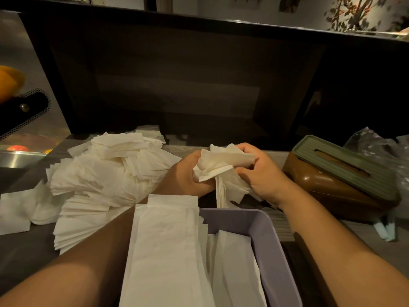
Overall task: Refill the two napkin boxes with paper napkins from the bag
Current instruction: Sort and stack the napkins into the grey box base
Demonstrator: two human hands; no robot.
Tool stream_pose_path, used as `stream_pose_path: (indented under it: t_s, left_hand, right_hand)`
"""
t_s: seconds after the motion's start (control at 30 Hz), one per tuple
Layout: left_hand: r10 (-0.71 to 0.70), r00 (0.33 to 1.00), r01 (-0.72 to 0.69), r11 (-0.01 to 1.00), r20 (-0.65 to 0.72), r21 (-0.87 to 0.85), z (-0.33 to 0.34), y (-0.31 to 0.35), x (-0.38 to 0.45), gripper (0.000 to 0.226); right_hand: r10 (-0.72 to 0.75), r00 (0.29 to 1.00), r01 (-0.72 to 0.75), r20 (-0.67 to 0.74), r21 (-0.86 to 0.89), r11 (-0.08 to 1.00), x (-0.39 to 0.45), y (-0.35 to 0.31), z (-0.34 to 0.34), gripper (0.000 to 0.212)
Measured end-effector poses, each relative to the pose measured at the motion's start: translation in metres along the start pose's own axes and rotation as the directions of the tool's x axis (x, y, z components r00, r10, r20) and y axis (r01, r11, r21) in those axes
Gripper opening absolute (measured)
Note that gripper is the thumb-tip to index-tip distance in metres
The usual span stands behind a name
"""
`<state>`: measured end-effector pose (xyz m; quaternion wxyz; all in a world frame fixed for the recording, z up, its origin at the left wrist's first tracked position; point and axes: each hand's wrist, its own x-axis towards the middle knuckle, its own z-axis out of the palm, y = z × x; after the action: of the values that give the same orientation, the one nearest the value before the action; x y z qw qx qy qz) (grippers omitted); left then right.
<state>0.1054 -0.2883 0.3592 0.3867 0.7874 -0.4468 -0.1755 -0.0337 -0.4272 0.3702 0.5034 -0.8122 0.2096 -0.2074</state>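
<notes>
Head view. Both hands meet above the far end of an open lilac plastic napkin box and share one crumpled bunch of white paper napkins. The left hand curls its fingers round the left side of the bunch; the right hand curls its fingers over the top right, thumb below. Several folded sheets hang from the bunch toward the box's far rim. Inside the lilac box lie flat folded white napkins, and a long stack of white napkins rests on the box's left side, reaching past its far rim. To the left, a large loose heap of white paper napkins spreads over the grey-brown wooden counter, partly under the left forearm. To the right, well clear of the lilac box, sits a brown plastic napkin box with a ribbed green slotted lid, its lid on. Behind it, at the right edge, lies a crumpled clear plastic bag. A dark panel rises behind the counter. At far left, orange round fruits lie blurred beside a metal surface.
</notes>
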Motion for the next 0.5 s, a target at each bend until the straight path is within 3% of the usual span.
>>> stream_pose_path:
  t_s: [0.13, 0.23, 0.33, 0.5]
  left_hand:
    - [-0.045, 0.997, 0.044, 0.999, 0.062, 0.027, -0.003, 0.005, 0.004, 0.059]
    - [-0.045, 0.992, 0.04, 0.998, 0.119, 0.044, -0.012, 0.008, 0.011, 0.053]
    - [-0.057, 0.989, 0.06, 0.998, 0.135, -0.023, -0.014, 0.002, 0.017, 0.055]
    - [0.134, 0.987, -0.144, 0.984, -0.094, -0.106, 0.0, -0.011, 0.006, 0.051]
  right_hand:
    - [0.032, 0.999, -0.032, 0.0, 0.149, 0.988, -0.002, -0.006, -0.004, 0.02]
    - [-0.001, 0.997, 0.011, -0.076, 0.133, 0.991, 0.001, -0.004, -0.002, 0.024]
    - [0.054, 0.995, -0.044, -0.082, 0.115, 0.992, 0.004, -0.002, 0.002, 0.02]
    - [0.09, 0.994, -0.106, -0.062, -0.315, 0.943, 0.003, 0.006, -0.004, 0.014]
